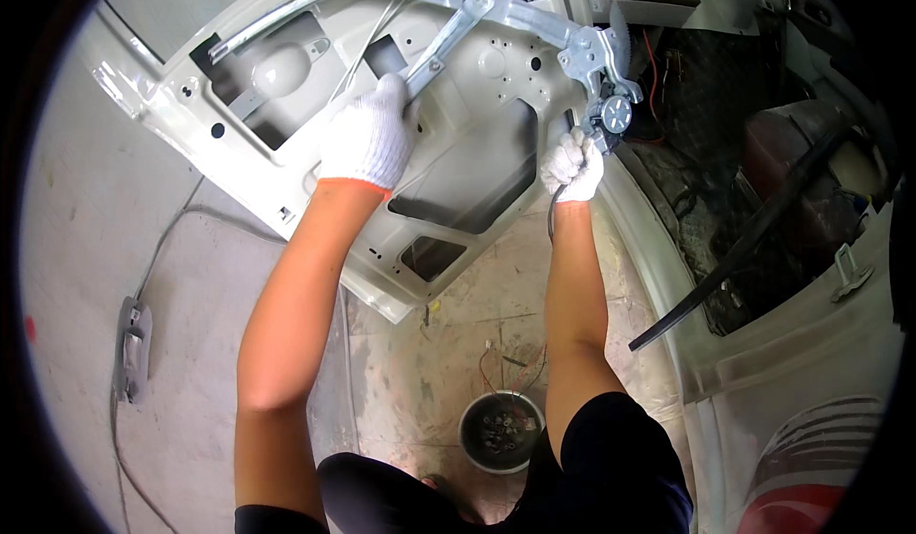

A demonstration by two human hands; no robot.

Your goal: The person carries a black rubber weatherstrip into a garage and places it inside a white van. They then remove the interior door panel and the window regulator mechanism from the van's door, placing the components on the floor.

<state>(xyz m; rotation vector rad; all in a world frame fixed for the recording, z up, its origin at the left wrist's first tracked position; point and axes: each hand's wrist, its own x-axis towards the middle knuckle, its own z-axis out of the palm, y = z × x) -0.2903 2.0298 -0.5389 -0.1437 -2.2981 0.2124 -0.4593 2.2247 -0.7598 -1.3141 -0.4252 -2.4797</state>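
A metal window regulator [477,1] with crossed arms, a toothed plate and a round motor [615,114] is held up in front of the pale car door panel [468,171]. My left hand [367,138], in a white knitted glove with an orange cuff, is closed around the lower end of one regulator arm. Just below the motor, my right hand [572,164], also gloved, is closed at the motor end of the regulator. A dark cable [552,214] hangs from that hand. The fingers of both hands partly hide what they grip.
A round metal bowl [468,439] with small hardware stands on the floor between my legs. To the right is the open car body with its door sill [658,286] and a black rubber strip [735,252] sticking out. A grey handle-like part [132,353] with a cable lies at left.
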